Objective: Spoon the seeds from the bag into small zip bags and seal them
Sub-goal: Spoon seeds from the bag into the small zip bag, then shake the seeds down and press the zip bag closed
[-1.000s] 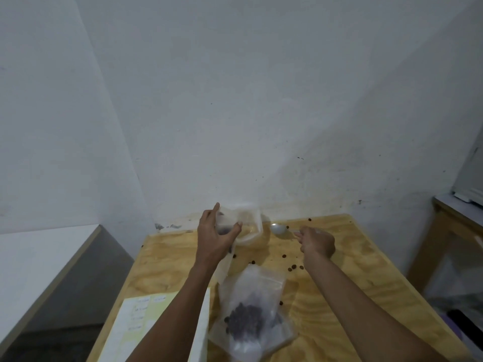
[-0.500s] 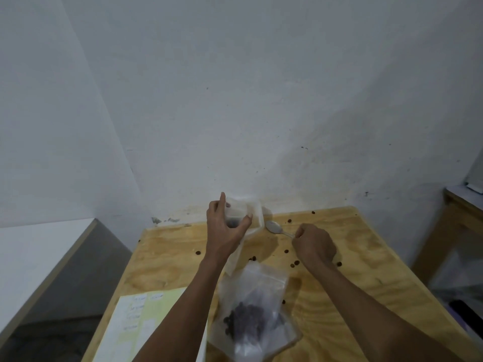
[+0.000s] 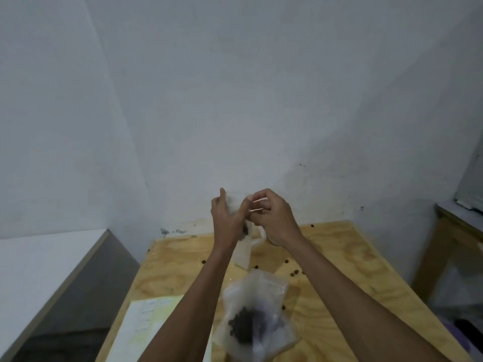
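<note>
Both hands meet at the top of the small zip bag.

The left hand (image 3: 226, 218) and right hand (image 3: 271, 218) pinch the small zip bag (image 3: 244, 246) with curled fingers; it hangs straight down.

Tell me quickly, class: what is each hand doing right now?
Left hand: holds the small zip bag up.
Right hand: fingers curled, pinching the same bag's top edge.

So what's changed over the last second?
The right hand let go of the spoon and came up to pinch the small bag's top. The left hand lifted that bag higher. The big seed bag and paper stayed put on the table.
</note>
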### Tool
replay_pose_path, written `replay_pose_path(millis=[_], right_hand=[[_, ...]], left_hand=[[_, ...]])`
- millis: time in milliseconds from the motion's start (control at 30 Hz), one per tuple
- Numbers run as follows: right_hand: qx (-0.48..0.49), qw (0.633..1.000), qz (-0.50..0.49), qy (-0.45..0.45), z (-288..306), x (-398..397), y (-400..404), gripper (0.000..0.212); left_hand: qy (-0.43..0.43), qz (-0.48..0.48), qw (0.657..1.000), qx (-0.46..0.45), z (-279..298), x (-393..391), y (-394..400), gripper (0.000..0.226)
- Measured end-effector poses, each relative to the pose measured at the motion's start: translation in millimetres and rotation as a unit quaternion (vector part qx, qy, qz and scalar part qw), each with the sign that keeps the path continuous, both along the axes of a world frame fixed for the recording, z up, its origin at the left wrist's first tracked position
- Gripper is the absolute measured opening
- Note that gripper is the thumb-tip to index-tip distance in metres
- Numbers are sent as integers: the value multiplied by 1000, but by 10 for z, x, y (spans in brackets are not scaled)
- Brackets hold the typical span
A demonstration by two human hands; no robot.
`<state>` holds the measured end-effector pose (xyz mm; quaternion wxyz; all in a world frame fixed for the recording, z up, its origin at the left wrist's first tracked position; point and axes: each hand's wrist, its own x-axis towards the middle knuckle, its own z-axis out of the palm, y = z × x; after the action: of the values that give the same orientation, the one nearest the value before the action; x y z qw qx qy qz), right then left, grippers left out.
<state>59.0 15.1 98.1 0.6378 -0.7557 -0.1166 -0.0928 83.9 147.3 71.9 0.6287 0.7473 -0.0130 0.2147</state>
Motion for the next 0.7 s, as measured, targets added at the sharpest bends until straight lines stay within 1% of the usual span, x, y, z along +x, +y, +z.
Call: replay_pose_path(millis=[67,100,167,200,267,333,400,567,700], right_hand=[[-4,998,-50,-30,50,-66,65,25],[-1,996,-74,-39,56,-104,87,24],[14,993,-113,-44,55,-198,105,23],[22,990,-129,-42,54,-247,101,24],[41,987,-152,-33,73,-371,77,27],[75,984,-157,-25,97,-518,44,33],[83,984,-153,-27,116,-667,22,35],[-3,992,-104,-75,125,-985,67,19],[21,991,-102,-78,132,-1135,121,16]], left_hand=[[5,-16,1000,-3,114,-92,-3,110],[9,-23,1000,-13,157,-156,-9,104],[10,-28,999,-42,217,-305,-5,80],[0,-27,998,-55,235,-380,16,72],[-24,-34,997,-68,273,-531,83,65],[-33,-52,995,-77,290,-698,144,62],[-40,-60,993,-88,315,-875,152,55],[-40,-59,988,-141,321,-1212,112,53],[-37,-84,980,-179,327,-1460,133,55]])
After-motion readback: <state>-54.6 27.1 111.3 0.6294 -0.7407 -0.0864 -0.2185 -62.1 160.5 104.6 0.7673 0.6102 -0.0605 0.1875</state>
